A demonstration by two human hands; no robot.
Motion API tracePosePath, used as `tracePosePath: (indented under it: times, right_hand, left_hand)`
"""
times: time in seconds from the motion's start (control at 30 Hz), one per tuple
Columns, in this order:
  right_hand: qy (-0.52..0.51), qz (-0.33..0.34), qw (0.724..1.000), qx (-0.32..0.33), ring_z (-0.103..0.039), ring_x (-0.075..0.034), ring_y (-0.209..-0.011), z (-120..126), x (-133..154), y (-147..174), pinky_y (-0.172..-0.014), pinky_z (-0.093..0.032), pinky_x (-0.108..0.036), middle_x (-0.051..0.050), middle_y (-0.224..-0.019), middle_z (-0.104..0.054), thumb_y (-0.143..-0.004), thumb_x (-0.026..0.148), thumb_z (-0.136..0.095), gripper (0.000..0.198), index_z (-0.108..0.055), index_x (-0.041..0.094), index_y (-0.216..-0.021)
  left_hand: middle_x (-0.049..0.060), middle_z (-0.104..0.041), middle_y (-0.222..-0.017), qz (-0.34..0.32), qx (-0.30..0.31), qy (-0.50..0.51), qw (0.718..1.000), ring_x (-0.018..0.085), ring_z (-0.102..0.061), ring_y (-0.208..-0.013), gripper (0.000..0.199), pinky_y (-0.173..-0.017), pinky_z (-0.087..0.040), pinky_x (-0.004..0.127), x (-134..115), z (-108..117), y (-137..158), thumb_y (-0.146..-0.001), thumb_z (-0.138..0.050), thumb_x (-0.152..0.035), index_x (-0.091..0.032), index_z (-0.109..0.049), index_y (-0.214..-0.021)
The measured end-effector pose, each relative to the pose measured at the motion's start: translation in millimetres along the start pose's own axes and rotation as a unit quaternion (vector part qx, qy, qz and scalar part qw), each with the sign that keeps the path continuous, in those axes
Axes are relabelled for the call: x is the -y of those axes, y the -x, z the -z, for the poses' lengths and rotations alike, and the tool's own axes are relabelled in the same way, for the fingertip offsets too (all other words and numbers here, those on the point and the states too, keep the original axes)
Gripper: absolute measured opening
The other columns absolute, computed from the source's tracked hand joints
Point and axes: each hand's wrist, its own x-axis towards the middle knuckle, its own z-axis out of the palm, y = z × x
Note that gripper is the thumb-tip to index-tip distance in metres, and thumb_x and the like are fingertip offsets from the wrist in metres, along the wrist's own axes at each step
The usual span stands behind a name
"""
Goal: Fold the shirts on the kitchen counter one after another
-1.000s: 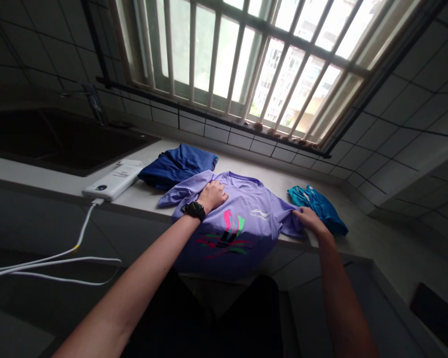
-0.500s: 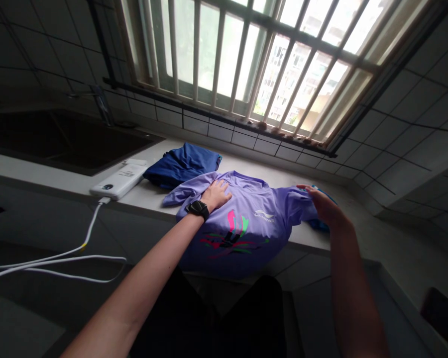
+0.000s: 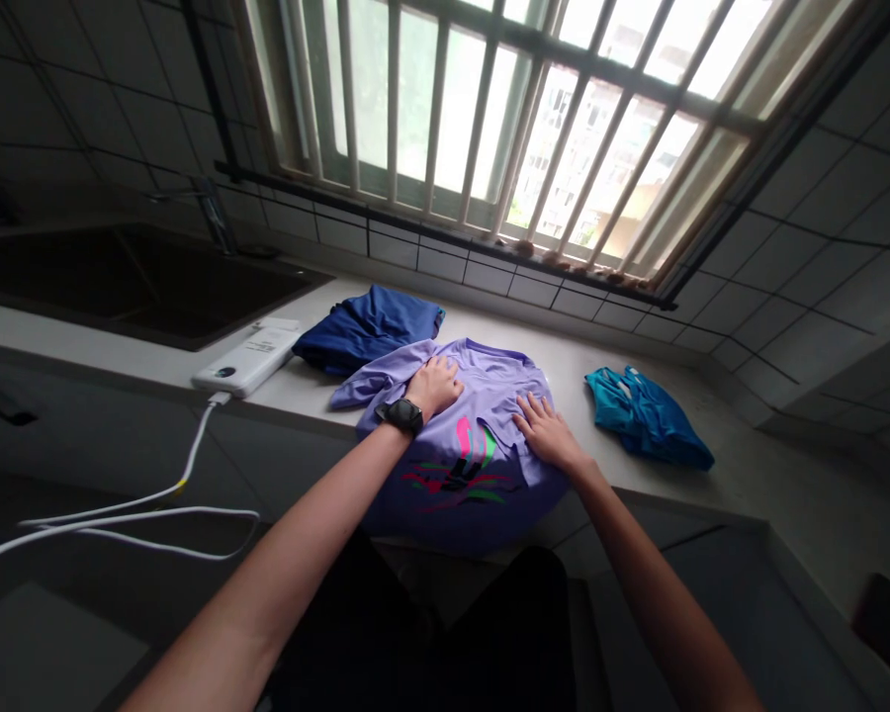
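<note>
A purple T-shirt (image 3: 489,376) lies on the counter, its lower part hanging over the front edge. Its right sleeve is folded inward across the chest, covering the white logo; the left sleeve sticks out to the side. My left hand (image 3: 436,384), with a black watch on the wrist, rests flat on the shirt's left chest, fingers spread. On the folded sleeve lies my right hand (image 3: 547,431), palm down with fingers extended. Behind the shirt to the left is a folded dark blue garment (image 3: 371,328). A teal-blue folded garment (image 3: 649,415) lies to the right.
A white power bank (image 3: 248,358) with a white cable (image 3: 193,445) sits near the counter's front edge. The dark sink (image 3: 119,287) and its faucet (image 3: 215,216) are at the left. A barred window (image 3: 489,129) is above the counter (image 3: 571,366).
My right hand has brought the shirt's right sleeve inward over the chest, uncovering the teal-blue garment. The logo is now hidden. My left hand has stayed on the shirt.
</note>
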Motion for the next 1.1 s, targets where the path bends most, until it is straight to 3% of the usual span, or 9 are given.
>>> tracePosePath:
  times: [0.23,0.4,0.6,0.73,0.83,0.9,0.97,1.0,1.1]
  right_hand:
    - [0.031,-0.039,0.999,-0.012,-0.018,-0.029,-0.162,7.5,-9.6,-19.9,-0.128,-0.023,-0.056,-0.007,-0.176,-0.016,-0.109,0.05,-0.019,0.065,-0.024,0.024,-0.169]
    - [0.013,-0.035,0.999,-0.026,-0.018,-0.028,-0.162,6.6,-13.7,-29.6,-0.127,-0.021,-0.059,-0.007,-0.176,-0.017,-0.109,0.05,-0.022,0.063,-0.028,0.026,-0.167]
    - [-0.025,-0.038,0.997,-0.055,-0.024,-0.029,-0.16,1.3,-12.5,-26.2,-0.127,-0.018,-0.062,-0.007,-0.174,-0.026,-0.108,0.048,-0.025,0.061,-0.033,0.029,-0.166]
    - [-0.051,-0.025,0.996,-0.073,-0.024,-0.029,-0.16,0.2,-13.6,-24.9,-0.128,-0.015,-0.061,-0.008,-0.173,-0.028,-0.108,0.047,-0.028,0.059,-0.037,0.028,-0.164]
    - [-0.069,-0.02,0.994,-0.08,-0.023,-0.029,-0.16,-0.5,-15.1,-26.0,-0.128,-0.014,-0.061,-0.009,-0.173,-0.028,-0.108,0.048,-0.029,0.06,-0.039,0.025,-0.163]
    - [-0.079,-0.018,0.994,-0.078,-0.023,-0.03,-0.16,-1.2,-16.0,-27.4,-0.128,-0.014,-0.062,-0.009,-0.173,-0.029,-0.108,0.048,-0.029,0.06,-0.04,0.025,-0.162]
    - [-0.086,-0.016,0.993,-0.078,-0.023,-0.031,-0.16,-2.1,-17.0,-28.7,-0.128,-0.013,-0.063,-0.009,-0.172,-0.03,-0.107,0.048,-0.03,0.061,-0.04,0.023,-0.162]
    - [-0.088,-0.015,0.993,-0.078,-0.023,-0.031,-0.16,-2.7,-17.4,-29.2,-0.128,-0.013,-0.063,-0.01,-0.172,-0.03,-0.107,0.048,-0.03,0.062,-0.04,0.022,-0.162]
    - [-0.09,-0.011,0.992,-0.083,-0.024,-0.033,-0.16,-4.7,-19.0,-30.2,-0.128,-0.014,-0.063,-0.01,-0.173,-0.029,-0.107,0.048,-0.03,0.063,-0.04,0.021,-0.162]
  left_hand:
    - [0.029,-0.068,-0.12,-0.084,0.091,-0.184,0.975,0.036,-0.063,-0.112,0.04,-0.09,-0.045,0.044,-23.6,20.9,3.0,-0.097,-0.044,-0.015,0.0,-0.063,-0.129]
    - [0.025,-0.07,-0.109,-0.107,0.091,-0.22,0.965,0.031,-0.067,-0.099,0.04,-0.082,-0.046,0.041,-30.9,30.3,13.8,-0.096,-0.035,-0.002,-0.004,-0.064,-0.123]
    - [0.025,-0.071,-0.105,-0.157,0.085,-0.229,0.957,0.033,-0.068,-0.099,0.036,-0.084,-0.047,0.043,-35.0,37.3,18.9,-0.095,-0.037,-0.001,-0.004,-0.067,-0.116]
    - [0.023,-0.073,-0.105,-0.169,0.068,-0.149,0.972,0.033,-0.068,-0.103,0.03,-0.093,-0.047,0.048,-34.9,47.3,20.5,-0.094,-0.042,-0.005,-0.009,-0.069,-0.107]
    - [0.013,-0.073,-0.094,-0.1,0.065,0.026,0.992,0.027,-0.069,-0.093,0.017,-0.092,-0.05,0.044,-28.9,62.2,33.2,-0.092,-0.053,-0.017,-0.016,-0.07,-0.094]
    - [0.004,-0.068,-0.077,-0.042,0.088,0.214,0.972,0.02,-0.066,-0.073,0.015,-0.079,-0.054,0.036,-25.2,72.4,53.6,-0.094,-0.055,-0.027,-0.02,-0.067,-0.086]
    - [-0.003,-0.056,-0.06,-0.005,0.097,0.363,0.927,0.014,-0.056,-0.054,0.026,-0.064,-0.052,0.03,-25.0,79.2,83.6,-0.099,-0.049,-0.035,-0.023,-0.063,-0.08]
    - [-0.005,-0.05,-0.055,0.0,0.099,0.378,0.92,0.014,-0.05,-0.048,0.033,-0.059,-0.05,0.029,-26.6,80.7,100.7,-0.102,-0.043,-0.037,-0.024,-0.061,-0.079]
    - [-0.004,-0.048,-0.055,-0.032,0.125,0.263,0.956,0.018,-0.048,-0.05,0.04,-0.054,-0.049,0.031,-33.9,79.1,148.7,-0.103,-0.035,-0.036,-0.026,-0.063,-0.076]
